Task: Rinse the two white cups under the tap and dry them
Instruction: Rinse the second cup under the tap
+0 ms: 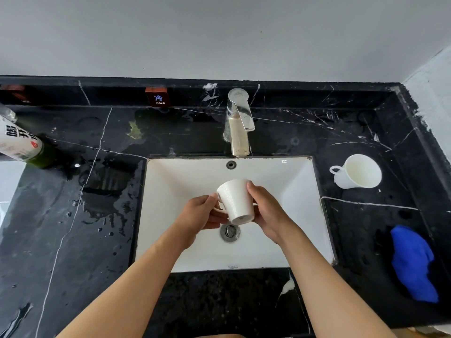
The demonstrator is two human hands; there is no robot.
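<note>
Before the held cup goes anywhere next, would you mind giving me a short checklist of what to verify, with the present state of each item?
1. Grip on the held cup: left hand and right hand both hold it over the sink: ok.
2. Cup tilted, mouth away from the camera: ok for draining.
3. Water running from the tap: no stream visible; cannot tell.
4. Held cup already rinsed: cannot tell.
5. Second cup waiting on the counter: ok.
6. Blue cloth lying right of the sink for drying: ok.
</note>
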